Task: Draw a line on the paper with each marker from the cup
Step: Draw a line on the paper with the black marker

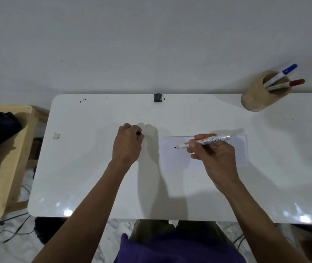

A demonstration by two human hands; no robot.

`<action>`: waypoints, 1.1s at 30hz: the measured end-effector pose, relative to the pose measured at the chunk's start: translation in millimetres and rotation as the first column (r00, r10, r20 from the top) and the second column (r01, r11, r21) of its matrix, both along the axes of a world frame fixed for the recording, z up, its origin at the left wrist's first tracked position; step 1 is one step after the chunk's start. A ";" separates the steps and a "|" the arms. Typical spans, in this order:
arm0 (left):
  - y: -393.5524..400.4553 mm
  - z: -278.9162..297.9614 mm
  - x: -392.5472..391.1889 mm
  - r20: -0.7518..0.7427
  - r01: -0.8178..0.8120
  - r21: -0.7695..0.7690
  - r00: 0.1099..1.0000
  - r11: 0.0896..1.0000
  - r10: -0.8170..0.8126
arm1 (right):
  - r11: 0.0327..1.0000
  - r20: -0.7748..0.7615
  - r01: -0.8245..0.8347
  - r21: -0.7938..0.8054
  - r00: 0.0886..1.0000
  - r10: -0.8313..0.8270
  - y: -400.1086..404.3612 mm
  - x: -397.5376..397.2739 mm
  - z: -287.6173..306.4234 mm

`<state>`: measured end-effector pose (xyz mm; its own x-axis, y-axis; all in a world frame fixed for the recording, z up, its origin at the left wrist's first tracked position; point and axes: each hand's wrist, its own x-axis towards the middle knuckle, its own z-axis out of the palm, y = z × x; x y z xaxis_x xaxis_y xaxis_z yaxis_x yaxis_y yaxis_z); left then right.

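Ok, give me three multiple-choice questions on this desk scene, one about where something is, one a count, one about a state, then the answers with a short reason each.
1. Where does the wooden cup stand?
A. far right of the table, by the wall
B. near left corner
C. on the paper

2. How many markers are left in the cup?
A. none
B. two
C. four

3. What state is the marker in the right hand in?
A. capped
B. uncapped, black tip over the paper
C. lying loose on the table

Answers: 1 A, the cup sits at the table's far right edge. 2 B, a blue-capped marker and a red-capped marker stick out. 3 B, the bare tip shows, and the left hand is closed around a small dark thing, likely the cap.
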<state>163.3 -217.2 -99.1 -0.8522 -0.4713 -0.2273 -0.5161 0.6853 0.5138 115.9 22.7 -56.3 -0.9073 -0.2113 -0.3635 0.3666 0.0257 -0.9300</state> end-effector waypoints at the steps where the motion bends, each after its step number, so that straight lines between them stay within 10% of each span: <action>1: 0.0 0.4 0.3 0.008 -0.008 0.021 1.000 1.000 0.008 | 1.000 0.000 0.002 -0.009 1.000 -0.002 -0.9 -0.9 -1.4; 6: 16.7 17.2 22.2 -0.144 -0.207 0.057 0.966 0.977 0.213 | 0.999 -0.061 -0.033 -0.025 0.998 0.032 -3.7 -6.9 -7.1; 9: 43.8 15.8 46.7 -0.289 -0.081 -0.088 0.956 0.993 0.052 | 0.994 -0.117 -0.109 0.016 0.987 0.110 -7.1 -13.4 -12.1; 14: 74.5 -20.3 60.8 -0.163 0.223 -0.278 0.948 0.934 -0.274 | 0.963 -0.190 -0.255 0.091 0.945 0.268 -22.0 -31.8 -27.5; 33: 78.8 -45.8 63.8 -0.154 0.119 -0.450 0.966 0.885 -0.208 | 0.940 -0.255 -0.235 0.248 0.920 0.298 -40.1 -38.9 -66.3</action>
<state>227.0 -138.4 -145.0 -0.9316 -0.3342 0.1431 -0.2985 0.9279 0.2235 77.1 -17.4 -122.6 -0.8989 -0.4075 -0.1610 0.0400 0.2896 -0.9563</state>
